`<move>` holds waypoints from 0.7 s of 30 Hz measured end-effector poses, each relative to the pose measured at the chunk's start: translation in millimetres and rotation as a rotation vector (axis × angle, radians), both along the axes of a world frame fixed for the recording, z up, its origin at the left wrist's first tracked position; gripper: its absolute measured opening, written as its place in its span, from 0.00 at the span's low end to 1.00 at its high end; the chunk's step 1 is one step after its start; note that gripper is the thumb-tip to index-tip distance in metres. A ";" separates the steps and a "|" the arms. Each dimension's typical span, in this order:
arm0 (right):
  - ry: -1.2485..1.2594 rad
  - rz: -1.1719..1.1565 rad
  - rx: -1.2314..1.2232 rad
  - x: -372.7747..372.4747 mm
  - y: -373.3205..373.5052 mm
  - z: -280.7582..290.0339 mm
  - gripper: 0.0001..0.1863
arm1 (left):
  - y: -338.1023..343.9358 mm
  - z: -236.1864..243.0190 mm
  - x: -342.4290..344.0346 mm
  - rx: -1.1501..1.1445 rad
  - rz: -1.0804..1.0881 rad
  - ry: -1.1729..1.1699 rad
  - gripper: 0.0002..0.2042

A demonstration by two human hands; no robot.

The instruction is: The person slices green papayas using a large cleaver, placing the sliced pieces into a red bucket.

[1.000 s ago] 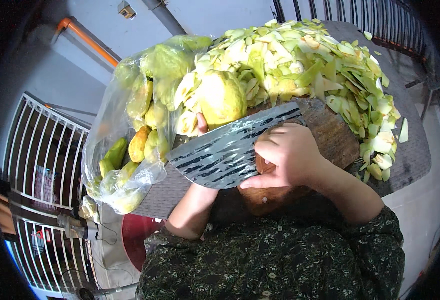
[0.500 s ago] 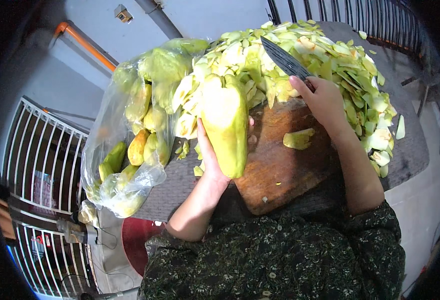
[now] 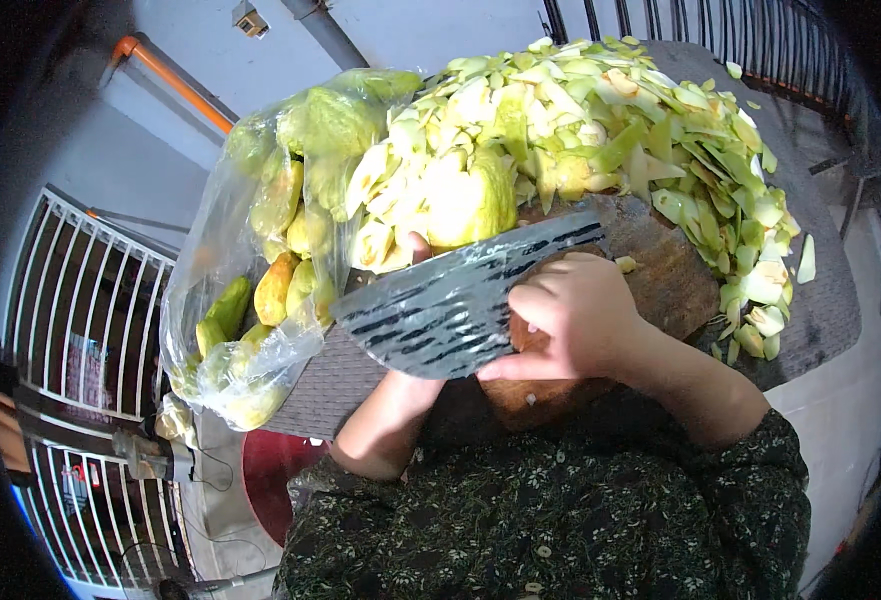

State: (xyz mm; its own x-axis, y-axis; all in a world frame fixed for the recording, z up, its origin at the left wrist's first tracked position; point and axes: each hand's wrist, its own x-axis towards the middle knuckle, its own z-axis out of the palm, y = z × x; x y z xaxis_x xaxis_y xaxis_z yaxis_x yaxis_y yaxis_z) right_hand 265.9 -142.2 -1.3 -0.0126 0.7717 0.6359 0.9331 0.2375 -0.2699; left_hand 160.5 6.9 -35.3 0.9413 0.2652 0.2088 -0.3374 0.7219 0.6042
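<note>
My left hand (image 3: pixel 412 390) holds a large yellow-green, pear-shaped fruit (image 3: pixel 478 205) above the near edge of the pile of cut pieces. Only its thumb, lower palm and wrist show, since the knife covers the rest. My right hand (image 3: pixel 572 312) is closed on the knife; its handle is hidden in the fist. The broad knife (image 3: pixel 430 300) has a grey blade with dark streaks, slanting across the fruit's lower part. Whether the blade touches the fruit I cannot tell. Beneath both hands lies a brown wooden cutting board (image 3: pixel 665 270).
Thin pale-green peelings and slices (image 3: pixel 600 110) heap over the table's (image 3: pixel 810 310) far side and right. A clear plastic bag (image 3: pixel 225 210) at left holds several green and yellow-orange fruits. A red round seat (image 3: pixel 268 480) stands below the table, white metal bars (image 3: pixel 90 300) farther left.
My right hand has brought the knife left and toward me, from above the peelings to across the fruit. The blade now hides the fruit's lower part and most of my left hand.
</note>
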 end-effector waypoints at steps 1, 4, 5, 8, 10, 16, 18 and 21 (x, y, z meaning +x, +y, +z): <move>-0.016 -0.001 0.010 -2.0 -1.5 0.1 0.30 | -0.5 -0.6 -0.2 -0.021 0.027 0.050 0.37; -0.035 -0.026 0.066 -2.1 0.1 -4.3 0.31 | -0.9 -4.2 -0.2 -0.083 0.108 0.200 0.41; -0.063 -0.081 0.022 2.5 0.9 -3.1 0.31 | 0.7 -6.0 -2.1 -0.102 0.088 0.205 0.42; 0.057 -0.292 -0.092 34.9 7.6 -1.0 0.34 | 8.6 -11.1 -13.0 -0.146 -0.053 0.155 0.44; 0.279 -0.730 -0.210 68.8 14.0 0.2 0.36 | -5.1 5.3 -5.0 -0.095 -0.030 0.096 0.48; 0.509 -0.612 -0.070 92.0 -2.6 4.7 0.34 | -26.1 19.5 5.4 -0.099 0.218 0.218 0.40; 0.481 -0.481 -0.094 71.6 -2.8 6.8 0.33 | -11.5 2.8 8.0 -0.253 0.099 0.168 0.38; 0.366 -0.336 -0.143 42.1 -0.8 11.5 0.32 | 7.0 -14.0 3.4 -0.338 -0.050 0.046 0.32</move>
